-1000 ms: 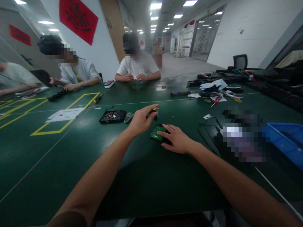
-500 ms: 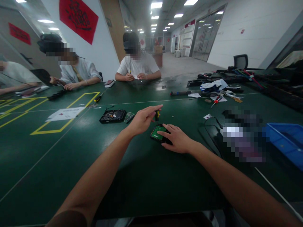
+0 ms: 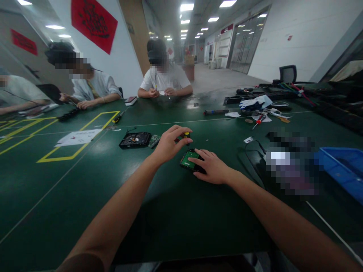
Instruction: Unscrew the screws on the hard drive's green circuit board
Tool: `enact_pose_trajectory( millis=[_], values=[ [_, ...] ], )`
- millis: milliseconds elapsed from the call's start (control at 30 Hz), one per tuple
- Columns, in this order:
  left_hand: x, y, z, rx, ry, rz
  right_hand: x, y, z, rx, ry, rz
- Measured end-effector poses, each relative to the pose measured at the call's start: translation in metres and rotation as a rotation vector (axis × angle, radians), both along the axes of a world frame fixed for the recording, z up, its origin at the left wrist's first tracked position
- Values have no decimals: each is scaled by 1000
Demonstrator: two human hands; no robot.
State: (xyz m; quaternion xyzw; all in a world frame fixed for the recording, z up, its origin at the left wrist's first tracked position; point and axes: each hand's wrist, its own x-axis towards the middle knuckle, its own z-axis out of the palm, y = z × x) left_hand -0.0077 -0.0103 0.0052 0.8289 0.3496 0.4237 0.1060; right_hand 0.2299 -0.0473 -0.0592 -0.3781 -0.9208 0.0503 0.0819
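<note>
My left hand (image 3: 169, 143) has its thumb and fingertips around the yellow-and-black handle of a screwdriver (image 3: 187, 135). The screwdriver stands roughly upright above the far edge of a hard drive (image 3: 187, 160), whose green circuit board faces up. I cannot make out the screwdriver's tip. My right hand (image 3: 211, 166) lies across the right side of the hard drive, fingers spread and gripping it against the green table; it hides that side. To the left are a second, black hard drive (image 3: 135, 139) and a loose circuit board (image 3: 154, 140).
A blue bin (image 3: 340, 166) stands at the right, near a black cable (image 3: 252, 166). Further back lie a red-handled screwdriver (image 3: 258, 120), white gloves (image 3: 256, 102) and a dark rod-shaped tool (image 3: 215, 112). A paper sheet (image 3: 78, 137) lies left. Several people sit across the table.
My left fingers, stretched out straight before, have bent around the screwdriver handle, with the thumb now showing below them. My right hand and the hard drive have stayed in place.
</note>
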Motion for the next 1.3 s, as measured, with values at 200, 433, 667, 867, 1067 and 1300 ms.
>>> enact_pose_trajectory(
  millis=[200, 433, 667, 867, 1067, 1300],
  values=[
    [-1, 0, 1, 20, 20, -40, 0, 0, 0, 1, -4, -1],
    [-3, 4, -4, -62, -10, -92, 0, 0, -2, -7, -12, -3],
    [-1, 2, -2, -5, -32, 1, 1, 0, 0, -11, -4, -2],
    [-3, 4, -2, 14, -67, 89, 1, 1, 0, -23, -2, -1],
    [-1, 3, -1, 19, -73, 103, 1, 1, 0, -21, 0, -4],
    [-1, 4, -5, 13, -57, 104, 1, 0, 0, -18, -6, -9]
  ],
)
